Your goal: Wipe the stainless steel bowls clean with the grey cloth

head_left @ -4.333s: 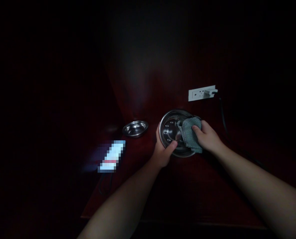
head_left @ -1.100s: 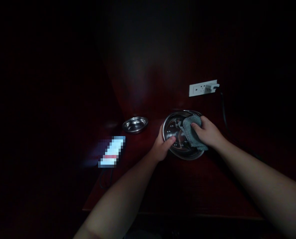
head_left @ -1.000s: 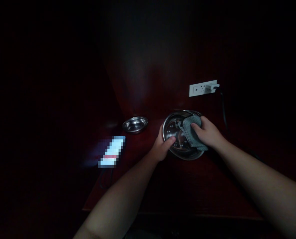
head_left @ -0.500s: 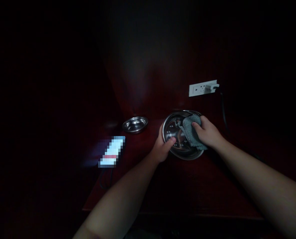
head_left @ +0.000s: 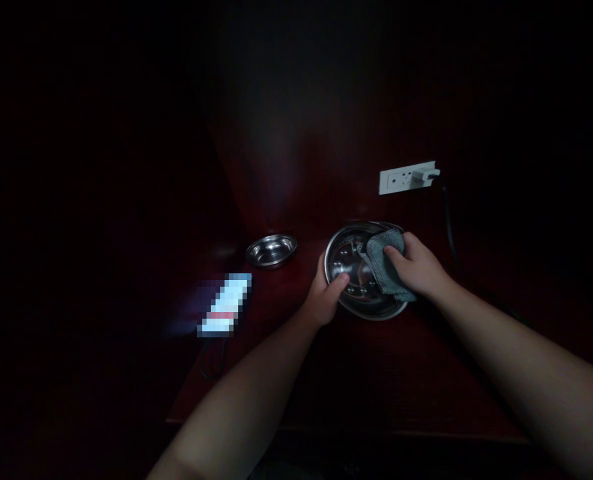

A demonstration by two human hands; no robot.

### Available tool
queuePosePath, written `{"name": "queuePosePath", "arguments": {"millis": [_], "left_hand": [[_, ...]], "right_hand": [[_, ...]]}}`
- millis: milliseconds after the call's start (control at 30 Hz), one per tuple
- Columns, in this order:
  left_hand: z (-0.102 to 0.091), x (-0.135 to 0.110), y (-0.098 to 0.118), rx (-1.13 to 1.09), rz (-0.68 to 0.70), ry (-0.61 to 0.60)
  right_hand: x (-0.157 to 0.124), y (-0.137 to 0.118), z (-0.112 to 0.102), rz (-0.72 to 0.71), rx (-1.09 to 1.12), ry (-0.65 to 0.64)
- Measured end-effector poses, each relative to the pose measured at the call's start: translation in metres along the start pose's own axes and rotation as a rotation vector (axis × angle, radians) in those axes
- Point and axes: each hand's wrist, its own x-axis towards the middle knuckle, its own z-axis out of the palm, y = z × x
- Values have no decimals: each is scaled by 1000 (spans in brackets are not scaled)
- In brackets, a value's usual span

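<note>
A shiny metal bowl [head_left: 349,303] is held up, tilted so that its inside faces me. My left hand [head_left: 325,295] grips its left rim, thumb inside and fingers behind the wall. On the right side, my right hand [head_left: 419,263] is closed on a folded grey-green cloth [head_left: 387,267], which lies over the bowl's right rim and inner wall. The fingers of that hand behind the cloth are hidden. A smaller shallow metal bowl [head_left: 271,251] stands on the dark red table to the left.
A lit phone-like screen [head_left: 226,305], blurred out, lies at the left with a thin cable [head_left: 212,363] beside it. A white wall socket [head_left: 406,177] holds a plug, and a dark cord [head_left: 449,223] hangs near it. The table's front edge [head_left: 376,433] runs below my arms.
The bowl and my left hand have shifted very slightly to the left. My right hand with the cloth stays almost in the same place.
</note>
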Motion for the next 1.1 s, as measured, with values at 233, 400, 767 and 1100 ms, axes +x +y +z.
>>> {"name": "queuePosePath", "arguments": {"millis": [233, 400, 767, 1100], "left_hand": [[-1, -1, -1, 6, 1, -17], [0, -1, 5, 50, 128, -36], [5, -1, 7, 8, 117, -34], [2, 2, 5, 17, 99, 4]], "right_hand": [[0, 0, 0, 17, -13, 16], [1, 3, 4, 85, 32, 44], [0, 4, 7, 90, 40, 20], [0, 6, 7, 39, 51, 9]]}}
